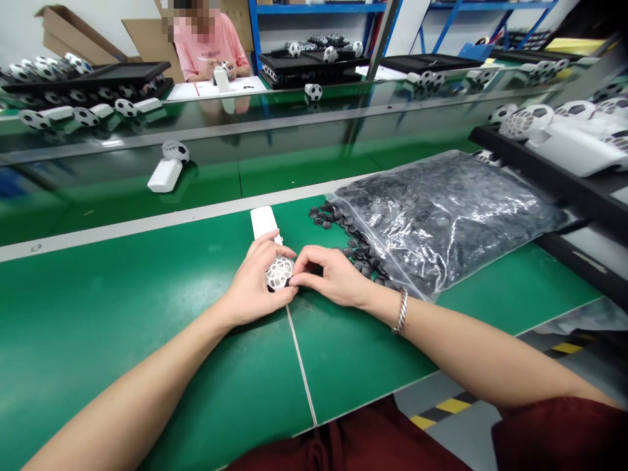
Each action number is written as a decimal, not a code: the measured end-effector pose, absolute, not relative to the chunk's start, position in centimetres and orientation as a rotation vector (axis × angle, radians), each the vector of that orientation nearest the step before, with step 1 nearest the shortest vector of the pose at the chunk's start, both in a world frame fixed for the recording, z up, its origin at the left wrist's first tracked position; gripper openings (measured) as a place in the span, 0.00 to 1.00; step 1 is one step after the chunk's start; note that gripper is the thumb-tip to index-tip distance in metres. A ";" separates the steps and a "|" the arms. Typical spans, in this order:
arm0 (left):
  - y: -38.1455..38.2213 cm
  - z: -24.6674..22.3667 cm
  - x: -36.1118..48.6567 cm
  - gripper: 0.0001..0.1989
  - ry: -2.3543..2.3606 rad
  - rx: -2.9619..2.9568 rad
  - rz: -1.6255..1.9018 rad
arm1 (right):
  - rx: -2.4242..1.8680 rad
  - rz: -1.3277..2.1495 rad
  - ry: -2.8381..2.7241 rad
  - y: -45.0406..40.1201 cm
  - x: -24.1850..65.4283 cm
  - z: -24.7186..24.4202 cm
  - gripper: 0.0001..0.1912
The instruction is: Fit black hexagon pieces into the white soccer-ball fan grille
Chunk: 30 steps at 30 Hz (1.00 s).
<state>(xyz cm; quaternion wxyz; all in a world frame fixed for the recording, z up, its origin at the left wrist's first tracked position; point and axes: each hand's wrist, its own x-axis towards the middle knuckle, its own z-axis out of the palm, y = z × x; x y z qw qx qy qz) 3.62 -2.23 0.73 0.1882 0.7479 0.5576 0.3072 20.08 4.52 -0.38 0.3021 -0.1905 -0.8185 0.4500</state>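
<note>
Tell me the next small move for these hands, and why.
Probably press the small black piece home with the right hand: its fingertips pinch the piece against the white ball-shaped head, which the left hand steadies. Most of the head's cells look unfilled, with spare black pieces beside the bag.

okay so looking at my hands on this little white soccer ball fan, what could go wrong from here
1. The right hand pinches a tiny black piece against the ball-shaped head; it could slip or seat crooked.
2. Only the left hand steadies the white fan, so pressing might roll it.
3. Loose black pieces spill from the open plastic bag close to the right wrist, so a sweep of the arm could scatter them.
</note>
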 end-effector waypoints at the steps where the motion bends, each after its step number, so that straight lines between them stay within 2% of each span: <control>1: -2.3 0.7 3.7 0.17 1.580 2.103 0.877 | -0.517 1.191 -2.172 4.6 20.1 -0.4 0.07; 8: -2.5 0.4 3.8 0.18 1.638 2.053 0.911 | -0.521 1.199 -2.192 4.8 20.1 -0.6 0.07; 20: -2.5 0.2 3.9 0.18 1.645 1.967 0.989 | -0.437 1.513 -2.122 6.0 20.0 -0.8 0.08; 30: -2.6 0.1 4.4 0.16 1.707 1.987 1.023 | -0.540 1.364 -2.156 5.7 19.9 -0.9 0.09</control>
